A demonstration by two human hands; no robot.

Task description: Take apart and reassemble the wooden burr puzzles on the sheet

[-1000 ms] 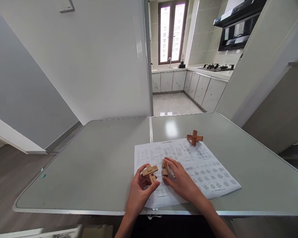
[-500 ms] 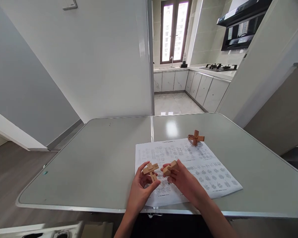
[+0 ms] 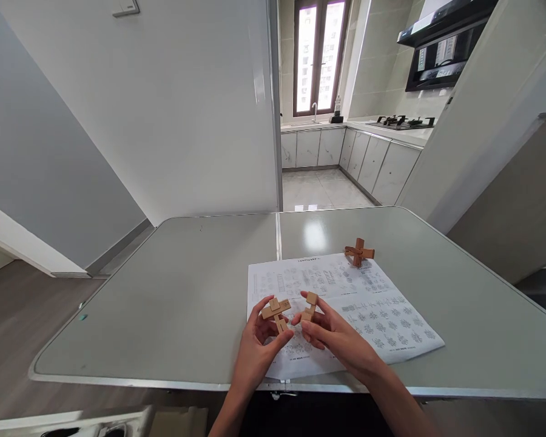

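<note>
Grey surface (image 3: 173, 297), printed sheet (image 3: 332, 288); over it, left fingers (image 3: 281, 342) grip a pale cross (image 3: 276, 308), right fingers (image 3: 316, 331) a notched block (image 3: 312, 298) (brown cross (image 3: 358, 252) at the sheet's far-right corner).

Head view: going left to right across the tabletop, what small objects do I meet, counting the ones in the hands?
Small teal bit, joined pale wooden pieces in the left hand, notched pale wooden piece in the right hand, reddish-brown wooden cross.

The grey-green table (image 3: 173, 303) carries a printed sheet (image 3: 394, 331) below the left hand (image 3: 258, 349) and right hand (image 3: 341, 340). Beyond the right one, a wooden cross (image 3: 358, 252) sits at the sheet's far edge; well left of both lies a teal speck (image 3: 83, 317).
</note>
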